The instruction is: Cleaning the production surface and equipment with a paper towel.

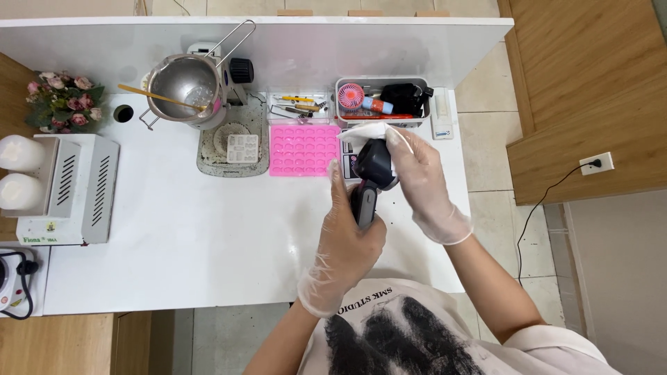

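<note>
Left hand (351,239) fingers wrapped round handle of black heat gun (369,179), held above white bench (208,236). Right hand (420,173) fingers pinching white tissue (365,132) against gun's head, near pink mould (302,149).

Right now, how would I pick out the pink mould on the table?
On the white table, look along the back edge, just right of the metal pot. The pink mould lies flat there: a rectangular tray with rows of small cavities, the only bright pink slab, unlike the small white mould beside it.
</note>
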